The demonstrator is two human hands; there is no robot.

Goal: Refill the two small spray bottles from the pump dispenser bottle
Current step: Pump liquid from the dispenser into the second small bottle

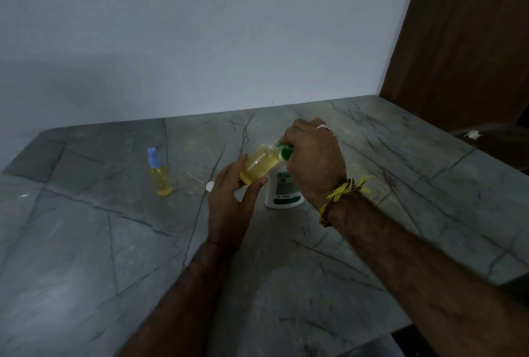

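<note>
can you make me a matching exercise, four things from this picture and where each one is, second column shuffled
Things
1. small yellow spray bottle with blue cap
2. small clear bottle of yellow liquid
3. white pump dispenser bottle with green pump
4. small white cap

Places
A. held tilted in the left hand
B. lying on the grey stone table
C. standing alone, far left
D. standing under the right hand

Pairs: 1-C, 2-A, 3-D, 4-B

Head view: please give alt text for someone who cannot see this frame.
A person's left hand holds a small bottle of yellow liquid tilted against the green pump of a white dispenser bottle, where the right hand rests. A second small bottle with a blue spray cap stands to the left on the grey stone counter.
</note>
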